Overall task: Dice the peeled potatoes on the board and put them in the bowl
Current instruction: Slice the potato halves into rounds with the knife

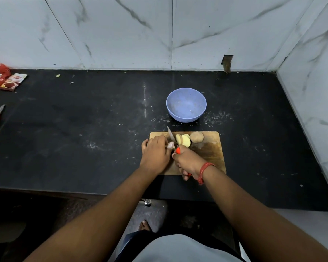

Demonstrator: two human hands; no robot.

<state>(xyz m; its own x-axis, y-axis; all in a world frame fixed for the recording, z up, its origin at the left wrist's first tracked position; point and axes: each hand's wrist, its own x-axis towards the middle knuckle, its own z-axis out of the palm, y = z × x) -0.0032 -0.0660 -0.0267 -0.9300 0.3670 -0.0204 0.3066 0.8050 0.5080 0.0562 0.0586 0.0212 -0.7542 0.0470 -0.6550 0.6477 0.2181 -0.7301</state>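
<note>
Right hand (186, 163), nearest the viewer, grips the red handle of a knife (172, 136) over the wooden board (212, 152). Left hand (155, 150) curls over a potato piece at the board's left end, apparently pinching it; the view there is blurred. Cut slices (184, 140) and a whole potato (196, 137) lie along the board's far edge. Blue bowl (186, 104) stands just beyond the board.

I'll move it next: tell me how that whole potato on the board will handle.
The whole potato looks rounded, so it may roll if nudged. It seems solid, probably stiff and fairly heavy for its size. Its skin looks dull, likely less slippery than the cut slices beside it.
</note>
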